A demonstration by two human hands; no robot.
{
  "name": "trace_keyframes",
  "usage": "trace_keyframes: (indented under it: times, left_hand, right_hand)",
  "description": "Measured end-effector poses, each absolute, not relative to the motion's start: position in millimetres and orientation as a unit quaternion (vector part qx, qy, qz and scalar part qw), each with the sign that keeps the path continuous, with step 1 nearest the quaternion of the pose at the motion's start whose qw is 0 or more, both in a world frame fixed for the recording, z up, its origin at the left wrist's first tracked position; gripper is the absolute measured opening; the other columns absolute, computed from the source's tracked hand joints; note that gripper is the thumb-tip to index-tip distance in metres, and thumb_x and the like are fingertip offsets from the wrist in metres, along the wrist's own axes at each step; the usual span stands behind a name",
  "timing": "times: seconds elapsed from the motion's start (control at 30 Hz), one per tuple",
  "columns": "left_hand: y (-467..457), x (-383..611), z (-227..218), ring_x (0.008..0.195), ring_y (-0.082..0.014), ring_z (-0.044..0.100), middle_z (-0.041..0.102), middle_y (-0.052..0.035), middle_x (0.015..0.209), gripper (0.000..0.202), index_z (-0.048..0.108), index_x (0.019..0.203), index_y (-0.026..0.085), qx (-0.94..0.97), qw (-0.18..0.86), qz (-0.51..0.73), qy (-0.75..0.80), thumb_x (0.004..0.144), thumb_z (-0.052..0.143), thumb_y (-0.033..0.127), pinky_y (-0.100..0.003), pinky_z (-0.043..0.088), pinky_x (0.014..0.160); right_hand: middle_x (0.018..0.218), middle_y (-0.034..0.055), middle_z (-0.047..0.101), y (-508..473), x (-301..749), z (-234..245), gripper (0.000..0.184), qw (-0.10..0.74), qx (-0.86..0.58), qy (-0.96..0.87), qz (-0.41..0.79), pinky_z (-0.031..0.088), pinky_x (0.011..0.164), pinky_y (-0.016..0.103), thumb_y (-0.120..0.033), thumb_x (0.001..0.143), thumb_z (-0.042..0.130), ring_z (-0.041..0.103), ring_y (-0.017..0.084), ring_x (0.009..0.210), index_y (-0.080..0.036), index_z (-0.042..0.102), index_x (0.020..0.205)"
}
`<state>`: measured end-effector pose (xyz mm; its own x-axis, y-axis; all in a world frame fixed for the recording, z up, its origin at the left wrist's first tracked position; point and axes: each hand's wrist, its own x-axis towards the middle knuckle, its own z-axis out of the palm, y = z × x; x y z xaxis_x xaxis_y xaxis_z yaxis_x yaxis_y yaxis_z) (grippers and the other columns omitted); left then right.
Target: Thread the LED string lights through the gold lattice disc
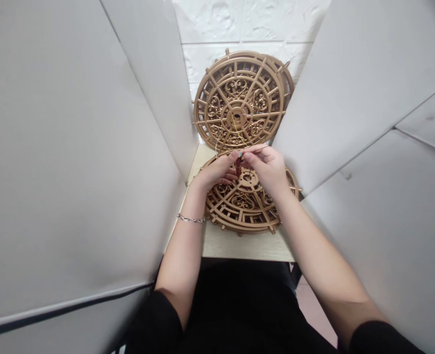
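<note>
My left hand [222, 169] is closed, thumb and finger pinching a small dark-red piece [238, 166] with a teal top; its exact kind is too small to make out. Close beside it, my right hand [265, 164] pinches a thin wire that sticks out past the fingers. A yellow wire [235, 125] runs from the hub of the upright gold openwork disc [239, 101] down to my fingertips. Both hands are above a second gold openwork disc [246, 216], which lies flat with more beneath it. My fingers partly hide its hub.
The discs rest on a pale wooden tabletop [239, 246], with more upright discs leaning behind the front one. A white brick-patterned wall [213, 24] stands at the back. Grey panels rise closely at left [73, 147] and right [350, 98].
</note>
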<state>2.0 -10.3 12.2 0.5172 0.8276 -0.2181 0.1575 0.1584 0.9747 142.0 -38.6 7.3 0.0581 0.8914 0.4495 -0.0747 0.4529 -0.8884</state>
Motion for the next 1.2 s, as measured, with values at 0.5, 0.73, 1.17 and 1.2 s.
trace_keyframes:
  times: [0.5,0.73,1.17,1.2]
  left_hand:
    - [-8.8,2.3,10.5,0.069,-0.013,0.058,0.064,-0.0066,0.084,0.064,0.052,0.109,0.02,0.585,0.643,0.265,0.418,0.072,0.036,0.069,-0.024,0.043,0.063]
    - [-10.2,3.3,14.0,0.068,-0.012,0.057,0.063,-0.0056,0.082,0.057,0.053,0.107,0.02,0.577,0.646,0.259,0.427,0.075,0.038,0.065,-0.023,0.043,0.063]
    - [-8.1,2.1,10.4,0.071,-0.0135,0.059,0.063,-0.0062,0.082,0.062,0.052,0.107,0.02,0.578,0.648,0.263,0.421,0.072,0.037,0.069,-0.024,0.043,0.064]
    - [-8.2,2.3,10.7,0.071,-0.0136,0.059,0.063,-0.0062,0.082,0.062,0.052,0.108,0.02,0.579,0.647,0.262,0.422,0.072,0.037,0.069,-0.024,0.043,0.064]
  right_hand:
    - [0.082,0.0004,0.066,-38.9,142.9,7.8,0.02,0.618,-0.364,-0.583,0.382,0.052,0.073,0.031,-0.038,0.068,0.066,0.061,0.013,0.076,-0.021,0.061,0.078]
    - [0.076,-0.0009,0.065,-37.7,143.0,6.6,0.02,0.623,-0.361,-0.577,0.386,0.052,0.066,0.028,-0.038,0.068,0.065,0.06,0.012,0.068,-0.021,0.059,0.076]
    - [0.079,-0.0005,0.064,-37.1,144.1,5.8,0.021,0.617,-0.358,-0.586,0.384,0.052,0.067,0.028,-0.041,0.069,0.063,0.059,0.012,0.07,-0.022,0.058,0.078]
    - [0.079,-0.0005,0.064,-37.0,144.1,5.9,0.022,0.616,-0.36,-0.585,0.385,0.052,0.068,0.028,-0.041,0.069,0.063,0.059,0.012,0.071,-0.022,0.058,0.078]
